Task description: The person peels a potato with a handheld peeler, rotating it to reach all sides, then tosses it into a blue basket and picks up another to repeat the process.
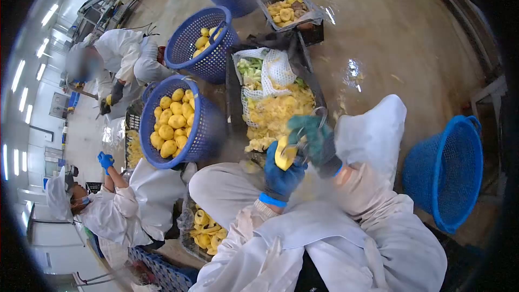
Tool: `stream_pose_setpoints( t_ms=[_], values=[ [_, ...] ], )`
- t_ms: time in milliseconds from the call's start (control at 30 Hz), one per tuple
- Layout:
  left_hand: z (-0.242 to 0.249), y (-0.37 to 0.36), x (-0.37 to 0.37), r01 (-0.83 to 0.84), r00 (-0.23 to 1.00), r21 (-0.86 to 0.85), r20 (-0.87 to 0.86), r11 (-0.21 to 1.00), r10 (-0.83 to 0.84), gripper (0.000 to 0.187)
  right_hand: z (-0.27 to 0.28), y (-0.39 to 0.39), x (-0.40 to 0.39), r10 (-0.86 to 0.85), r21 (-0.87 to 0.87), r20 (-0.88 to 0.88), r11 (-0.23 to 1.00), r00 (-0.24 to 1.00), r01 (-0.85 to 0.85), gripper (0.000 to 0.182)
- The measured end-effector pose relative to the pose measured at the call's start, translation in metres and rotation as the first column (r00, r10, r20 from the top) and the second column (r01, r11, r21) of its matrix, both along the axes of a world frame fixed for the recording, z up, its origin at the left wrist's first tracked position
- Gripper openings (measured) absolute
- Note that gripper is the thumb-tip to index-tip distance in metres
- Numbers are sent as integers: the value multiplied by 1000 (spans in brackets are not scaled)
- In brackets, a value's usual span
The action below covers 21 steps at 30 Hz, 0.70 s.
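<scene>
My left hand point(282, 177), in a blue glove, is closed around a smooth yellow piece of fruit or vegetable point(285, 154). Close against its right side is my right hand point(316, 139) in a dark green glove, fingers curled on a thin metal tool, blurred by motion; its kind I cannot tell. Below both hands, a black tray point(233, 108) holds a heap of shredded yellow peelings point(284, 112), green leafy scraps point(250, 70) and white foam netting point(278, 70).
Blue baskets of yellow produce point(175, 121) stand left and ahead. A crate of cut yellow pieces point(286, 11) lies beyond the tray, another crate point(208, 232) by my left leg. At right stands a blue basket point(443, 173). Two people in white point(116, 205) work at left.
</scene>
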<state>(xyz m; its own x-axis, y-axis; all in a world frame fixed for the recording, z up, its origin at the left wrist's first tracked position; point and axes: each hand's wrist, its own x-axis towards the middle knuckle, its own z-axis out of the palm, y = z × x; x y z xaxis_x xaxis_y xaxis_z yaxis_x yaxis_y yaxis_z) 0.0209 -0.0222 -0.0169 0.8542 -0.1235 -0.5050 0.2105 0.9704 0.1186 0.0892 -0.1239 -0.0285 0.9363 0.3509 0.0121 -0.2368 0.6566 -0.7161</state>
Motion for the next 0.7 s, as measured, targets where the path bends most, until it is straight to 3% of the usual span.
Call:
stream_pose_setpoints(
  t_ms=[67, 133, 167, 200, 267, 300, 333, 400, 433, 500, 567, 633, 667, 700],
  values=[
    [-21, 12, -2, 77, 995, -106, 69, 991, -70, 42, 10, -1, -3, 88, -257, 105, 965, 991, -58, 37],
    [-27, 15, -8, 118, 976, -98, 195, 988, -97, 44, 8, -1, 7, 81, -218, 68, 974, 994, -64, 39],
    [-12, 9, -10, 55, 972, 144, 218, 988, -85, 44, 11, 0, 10, 74, -197, 50, 978, 996, -62, 39],
    [4, 0, -13, -19, 966, 369, 245, 929, -77, 44, 16, -1, 7, 55, -304, 136, 953, 989, -11, 41],
    [15, 4, -3, 99, 993, 12, 63, 995, -100, 41, 23, -6, 8, 107, -340, 81, 937, 991, -74, 41],
    [16, 4, -7, 78, 986, 413, 102, 907, -131, 41, 24, -7, 8, 133, -356, 50, 928, 990, -107, 41],
    [18, 3, -12, 23, 976, 744, 128, 668, -176, 41, 18, -7, 10, 65, -391, 172, 920, 983, 8, 40],
    [3, 8, -13, 16, 934, 668, 256, 744, -250, 41, -4, -5, 17, -55, -416, 415, 876, 908, 243, 39],
    [-27, 18, -7, 131, 904, 220, 374, 967, -207, 42, -10, -8, 20, -131, -325, 233, 924, 964, 204, 33],
    [-41, 23, 3, 274, 876, -270, 466, 923, -124, 41, -17, -15, 29, -202, -110, -166, 976, 965, 185, 20],
    [-36, 17, 4, 297, 871, -275, 471, 914, -141, 41, 5, -9, 8, -51, -310, 96, 947, 994, 79, 19],
    [-29, 13, 4, 321, 864, -274, 477, 907, -162, 41, 7, 3, 2, 75, -138, 90, 988, 993, -63, 18],
    [-25, 13, 4, 332, 859, -268, 483, 905, -172, 41, -7, -5, 21, -14, -458, 558, 828, 830, 322, 22],
    [-24, 14, 4, 338, 855, -261, 488, 904, -178, 41, -21, -18, 31, -57, -298, 332, 941, 942, 162, 25]
  ],
)
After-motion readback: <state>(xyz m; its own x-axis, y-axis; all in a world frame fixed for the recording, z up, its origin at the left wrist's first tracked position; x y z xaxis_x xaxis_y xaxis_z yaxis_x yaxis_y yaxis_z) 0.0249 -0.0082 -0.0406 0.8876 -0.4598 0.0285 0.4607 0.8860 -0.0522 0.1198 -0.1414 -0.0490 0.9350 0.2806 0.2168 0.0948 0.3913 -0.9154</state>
